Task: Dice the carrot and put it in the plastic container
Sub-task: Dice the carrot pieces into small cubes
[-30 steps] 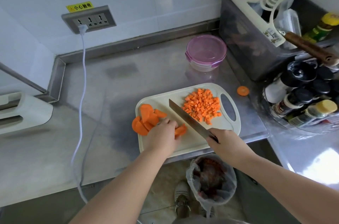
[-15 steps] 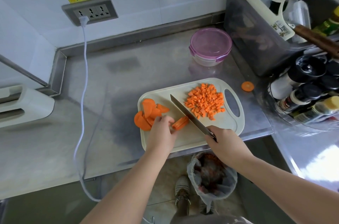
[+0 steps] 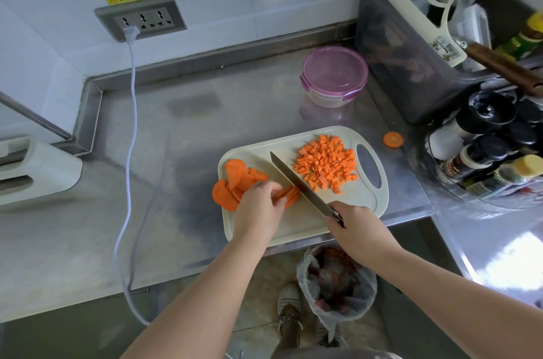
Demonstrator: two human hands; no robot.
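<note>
Left hand (image 3: 260, 206) had its fingers curled down pinning a little stack of carrot slices (image 3: 291, 195) on the cutting board (image 3: 293, 225). Right hand (image 3: 360, 229) was wrapped round the knife (image 3: 296, 182) handle, blade right against that stack. Diced carrot (image 3: 326, 164) was piled just past the blade. Plastic container (image 3: 335, 76) sat further back on the surface (image 3: 176, 182), lid on.

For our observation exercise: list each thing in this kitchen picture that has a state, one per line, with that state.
plastic container, lid on.
diced carrot, heaped on the cutting board.
carrot slices, not yet diced, some overhanging the board's left edge.
carrot stack, held by the left hand.
knife, gripped by the right hand, blade at the carrot stack.
plug, in the socket.
</note>
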